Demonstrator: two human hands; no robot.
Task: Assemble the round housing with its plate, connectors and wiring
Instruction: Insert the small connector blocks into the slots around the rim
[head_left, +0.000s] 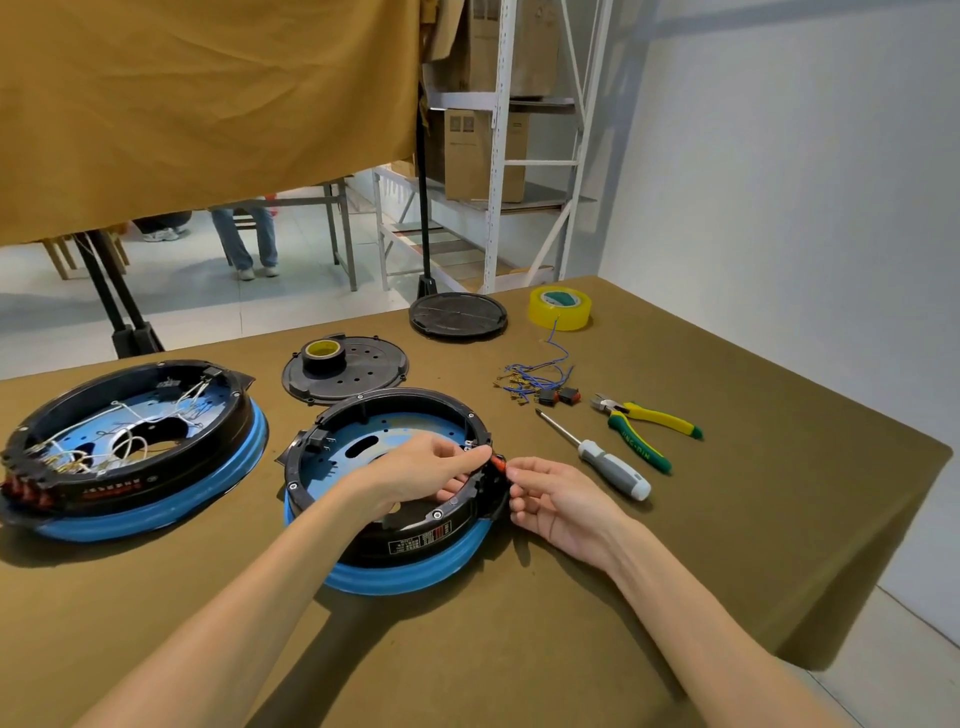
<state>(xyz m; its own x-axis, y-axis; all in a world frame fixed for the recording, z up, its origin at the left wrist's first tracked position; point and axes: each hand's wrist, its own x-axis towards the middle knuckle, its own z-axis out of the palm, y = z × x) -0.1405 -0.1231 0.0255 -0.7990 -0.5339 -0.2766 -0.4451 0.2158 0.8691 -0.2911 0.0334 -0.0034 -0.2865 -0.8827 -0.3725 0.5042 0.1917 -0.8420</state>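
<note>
Reaching over the near round housing (395, 499), the left hand (421, 467) lies inside its black rim, fingers curled toward a small red switch (497, 461) seated at the rim's right edge; the fingertips seem to pinch or steady it, though the contact is partly hidden. Just to the right, touching the outside of the rim, the right hand (556, 501) curls its thumb and forefinger onto that same red part from the outer side. The housing itself sits on the olive worktop (727, 545), its blue base ring showing below the black wall and a blue plate inside.

Well left of the left hand stands a second housing (130, 447), already strung with white wiring. Beyond both hands lies a black perforated cover plate (363, 371) carrying a black tape roll (324, 353). To the right of the right hand lie a grey-handled screwdriver (597, 456), yellow-green cutters (647, 426), and a tangle of blue wires with connectors (540, 376); farther off, a yellow tape roll (560, 307) and a round black stand base (458, 314).
</note>
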